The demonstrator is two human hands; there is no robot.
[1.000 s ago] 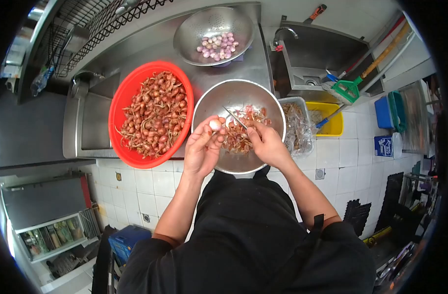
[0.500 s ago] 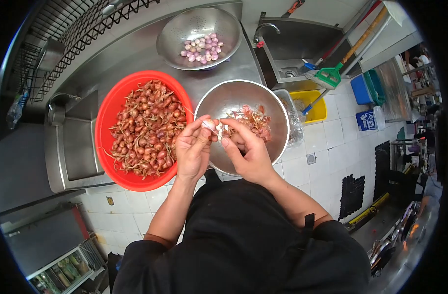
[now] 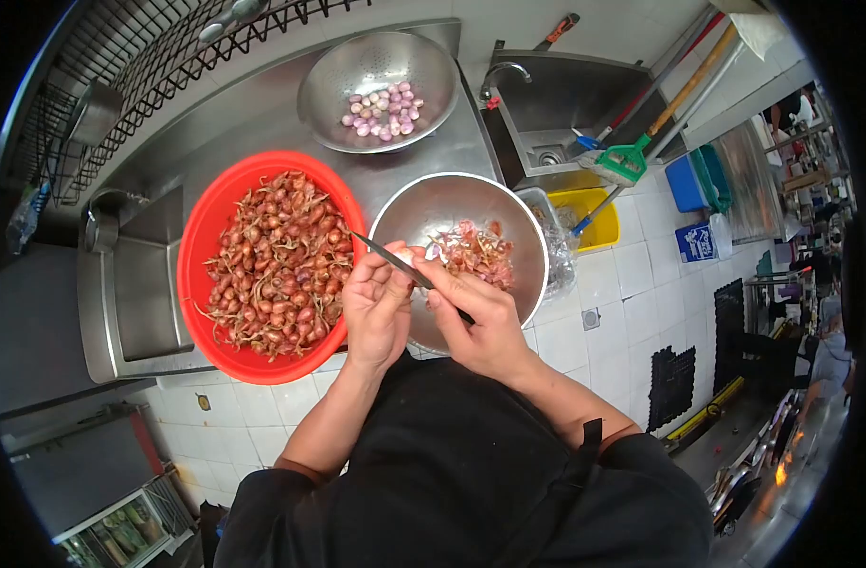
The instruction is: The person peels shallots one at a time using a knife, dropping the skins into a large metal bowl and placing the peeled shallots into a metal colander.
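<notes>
My left hand pinches a partly peeled shallot at its fingertips, just above the near left side of a steel bowl. My right hand grips a small knife, its dark blade pointing up and left across the shallot. Reddish peels lie inside that bowl. To the left, a red tub is heaped with unpeeled shallots. Farther back, a perforated steel colander holds several peeled, pale purple shallots.
A steel counter runs behind the tub, with a sink at left and another sink at back right. Beside the bowl are a clear plastic container, a yellow bin and a green-headed broom.
The knife blade has swung into plain view across the shallot; before, it was barely visible edge-on. Both hands stay close together, and the whole view has shifted slightly.
</notes>
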